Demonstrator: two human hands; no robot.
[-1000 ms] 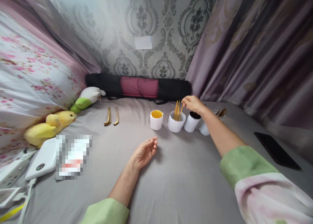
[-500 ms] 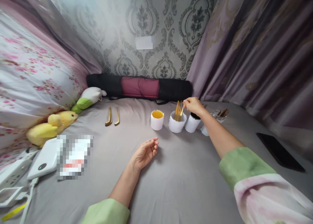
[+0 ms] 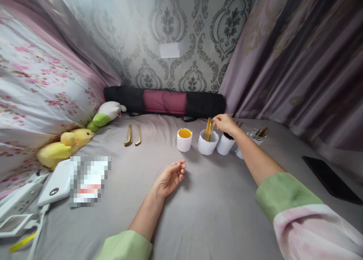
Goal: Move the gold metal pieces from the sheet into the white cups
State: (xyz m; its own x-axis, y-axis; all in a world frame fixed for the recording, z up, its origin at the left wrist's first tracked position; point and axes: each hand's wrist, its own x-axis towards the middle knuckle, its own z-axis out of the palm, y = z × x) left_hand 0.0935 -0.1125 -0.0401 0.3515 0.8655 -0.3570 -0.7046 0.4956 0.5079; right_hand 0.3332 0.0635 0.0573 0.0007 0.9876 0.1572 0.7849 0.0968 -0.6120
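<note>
Currently, right hand (image 3: 225,123) at gold sticks (image 3: 208,130) in white cup (image 3: 207,148) — placing, seemingly; grip unclear. Left hand (image 3: 171,179) empty, relaxed. Next calls for: steady touch.

gold sticks (image 3: 208,130), white cup (image 3: 206,148), yellow-lined white jar (image 3: 184,143), plain grey sheet (image 3: 221,218), grey wall (image 3: 136,33) with dark damask, mauve curtain (image 3: 272,70), white cloth (image 3: 56,86) with pink flowers, black-and-maroon bag (image 3: 165,101), yellow chick (image 3: 58,151), black phone (image 3: 330,179), green cuffs (image 3: 287,193)

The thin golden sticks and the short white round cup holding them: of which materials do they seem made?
Thin golden sticks: probably polished metal, by their bright highlights, though coated plastic is possible. Short white round cup: perhaps matte paper-wrapped; its rim looks uneven.
</note>
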